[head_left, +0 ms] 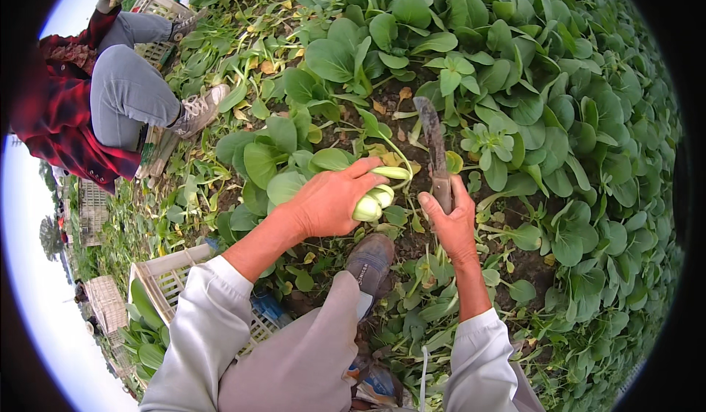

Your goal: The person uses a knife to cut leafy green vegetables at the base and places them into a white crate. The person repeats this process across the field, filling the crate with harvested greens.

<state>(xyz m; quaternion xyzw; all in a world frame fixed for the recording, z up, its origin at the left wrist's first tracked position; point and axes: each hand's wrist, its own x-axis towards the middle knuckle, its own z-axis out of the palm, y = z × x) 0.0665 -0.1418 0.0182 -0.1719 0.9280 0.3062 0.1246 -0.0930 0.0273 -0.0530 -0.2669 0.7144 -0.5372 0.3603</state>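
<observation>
My left hand (331,202) grips cut bok choy, its pale green stalk ends (371,206) showing at the right of the fist and a thin drooping stem beside them. To the right, my right hand (452,221) is closed round the dark handle of a knife (434,136), whose worn, dirty blade points up over the plants. Leafy plants (268,162) with yellowed leaves and bare soil lie under both hands. My shoe (368,265) rests on the ground just below my left hand.
A co-worker in a plaid shirt and grey trousers (125,92) sits at the upper left. A plastic crate (158,272) with greens is by my left arm, and more crates (103,302) stand along the left. Dense rows of bok choy (588,154) cover the right side.
</observation>
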